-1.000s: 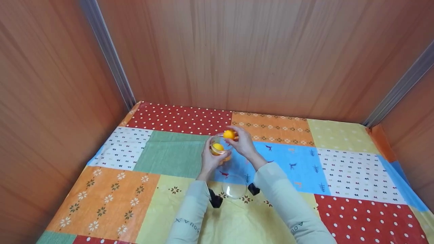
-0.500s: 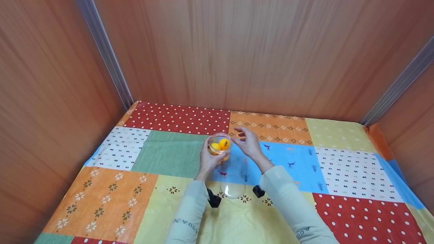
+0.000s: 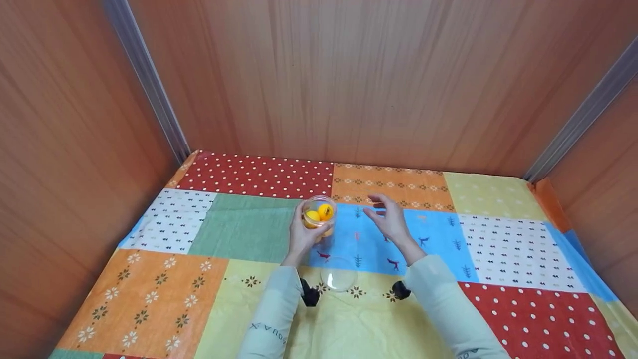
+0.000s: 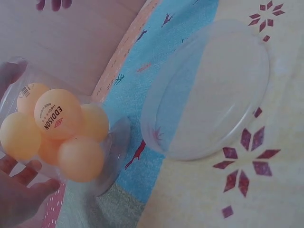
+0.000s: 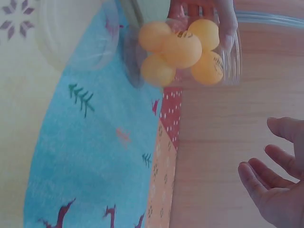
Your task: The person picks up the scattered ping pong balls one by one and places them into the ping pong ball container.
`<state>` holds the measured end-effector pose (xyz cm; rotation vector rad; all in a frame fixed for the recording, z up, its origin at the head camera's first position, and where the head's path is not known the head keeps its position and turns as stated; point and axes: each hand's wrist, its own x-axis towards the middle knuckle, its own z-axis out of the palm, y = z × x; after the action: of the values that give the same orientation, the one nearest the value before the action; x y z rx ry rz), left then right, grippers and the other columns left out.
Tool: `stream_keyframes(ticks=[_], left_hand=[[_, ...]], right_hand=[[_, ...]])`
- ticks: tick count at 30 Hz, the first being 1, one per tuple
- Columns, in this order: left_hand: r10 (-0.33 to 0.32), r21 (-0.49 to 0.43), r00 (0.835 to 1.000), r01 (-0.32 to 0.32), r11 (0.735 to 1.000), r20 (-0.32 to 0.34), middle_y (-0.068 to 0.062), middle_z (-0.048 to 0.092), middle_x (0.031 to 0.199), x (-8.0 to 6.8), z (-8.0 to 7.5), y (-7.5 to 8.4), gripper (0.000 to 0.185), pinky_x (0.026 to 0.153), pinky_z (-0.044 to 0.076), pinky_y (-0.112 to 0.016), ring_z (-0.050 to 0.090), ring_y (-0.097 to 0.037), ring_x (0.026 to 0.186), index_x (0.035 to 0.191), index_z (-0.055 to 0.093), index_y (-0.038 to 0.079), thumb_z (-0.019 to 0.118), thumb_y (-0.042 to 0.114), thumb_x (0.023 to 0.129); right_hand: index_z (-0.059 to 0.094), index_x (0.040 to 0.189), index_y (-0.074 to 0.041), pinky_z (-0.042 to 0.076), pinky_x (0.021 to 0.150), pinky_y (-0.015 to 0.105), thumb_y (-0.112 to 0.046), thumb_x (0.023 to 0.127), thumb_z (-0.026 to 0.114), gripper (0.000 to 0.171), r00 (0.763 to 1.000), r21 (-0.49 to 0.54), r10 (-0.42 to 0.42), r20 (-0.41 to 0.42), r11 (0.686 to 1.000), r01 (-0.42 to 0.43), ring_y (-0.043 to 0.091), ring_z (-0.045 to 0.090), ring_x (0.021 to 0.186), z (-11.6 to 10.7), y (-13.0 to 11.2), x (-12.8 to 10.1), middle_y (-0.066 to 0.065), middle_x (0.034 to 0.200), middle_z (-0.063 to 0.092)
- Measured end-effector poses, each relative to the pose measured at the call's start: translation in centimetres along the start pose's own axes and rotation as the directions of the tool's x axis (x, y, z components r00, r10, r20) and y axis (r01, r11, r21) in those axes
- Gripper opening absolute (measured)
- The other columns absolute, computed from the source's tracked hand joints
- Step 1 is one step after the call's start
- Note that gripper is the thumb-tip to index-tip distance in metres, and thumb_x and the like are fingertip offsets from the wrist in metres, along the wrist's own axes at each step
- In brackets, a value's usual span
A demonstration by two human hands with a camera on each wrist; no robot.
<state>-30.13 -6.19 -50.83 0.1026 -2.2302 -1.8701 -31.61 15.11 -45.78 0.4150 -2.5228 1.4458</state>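
My left hand (image 3: 301, 239) grips a clear plastic jar (image 5: 232, 61) around its side, fingers and thumb on opposite walls. Several orange ping-pong balls (image 4: 58, 114) are piled inside, and one shows the print "EDDISON" in the left wrist view. The jar's mouth faces up; whether its base touches the cloth I cannot tell. To the right of the jar, apart from it, my right hand (image 3: 391, 223) hovers with loosely bent fingers (image 5: 254, 183) and nothing between them. A round clear lid (image 3: 339, 275) lies on the cloth nearer to me than the jar.
A patchwork-print tablecloth (image 3: 254, 224) covers the table. Wood-grain panels (image 3: 319, 85) rise at the back and both sides, with metal strips (image 3: 149, 75) at the corners. Black wrist cameras (image 3: 310, 296) sit below both hands.
The right hand has let go of an orange ping-pong ball, which now lies in the jar, and has drawn away to the right. The left hand still holds the jar.
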Motion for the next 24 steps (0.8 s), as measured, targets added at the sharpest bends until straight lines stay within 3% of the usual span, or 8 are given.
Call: stream_keyframes(ticks=[7,12,19,24], left_hand=[[-0.002,0.01,1.0,0.002,1.0,0.029,-0.009,0.04,0.131,0.0,-0.1,0.0,0.08,0.097,0.034,-0.039,0.041,-0.023,0.113,0.132,0.033,0.016,0.077,0.024,0.067],[0.033,0.043,0.998,-0.035,0.998,0.047,-0.008,0.042,0.129,0.0,-0.3,0.1,0.079,0.097,0.034,-0.04,0.042,-0.022,0.112,0.131,0.034,0.014,0.077,0.03,0.067],[0.064,0.156,0.997,-0.07,0.985,0.044,-0.007,0.045,0.127,-0.1,-0.9,0.4,0.079,0.095,0.037,-0.038,0.045,-0.021,0.111,0.132,0.036,0.013,0.076,0.034,0.067],[0.045,0.276,0.997,-0.059,0.959,0.056,-0.009,0.044,0.129,-0.1,-1.4,1.1,0.087,0.096,0.034,-0.042,0.043,-0.024,0.113,0.136,0.031,0.009,0.075,0.038,0.067]], right_hand=[[0.054,0.117,-0.003,0.045,0.085,0.037,-0.02,0.084,0.06,0.037,1.0,-0.027,0.025,0.007,0.999,-0.025,0.027,0.051,0.1,-1.8,1.3,-0.9,0.013,0.114,0.055],[0.052,0.119,-0.001,0.044,0.086,0.039,-0.017,0.084,0.06,0.039,0.999,-0.062,0.034,-0.013,0.997,-0.035,0.027,0.051,0.101,-3.2,1.9,-1.4,0.015,0.115,0.054],[0.049,0.121,0.001,0.041,0.088,0.044,-0.02,0.084,0.061,0.044,0.999,-0.116,0.041,-0.015,0.992,-0.043,0.033,0.047,0.106,-5.1,3.0,-1.9,0.019,0.119,0.051],[0.046,0.125,0.0,0.038,0.089,0.047,-0.023,0.084,0.061,0.049,0.999,-0.192,0.038,0.004,0.981,-0.036,0.035,0.044,0.109,-6.3,3.6,-2.0,0.02,0.122,0.048]])
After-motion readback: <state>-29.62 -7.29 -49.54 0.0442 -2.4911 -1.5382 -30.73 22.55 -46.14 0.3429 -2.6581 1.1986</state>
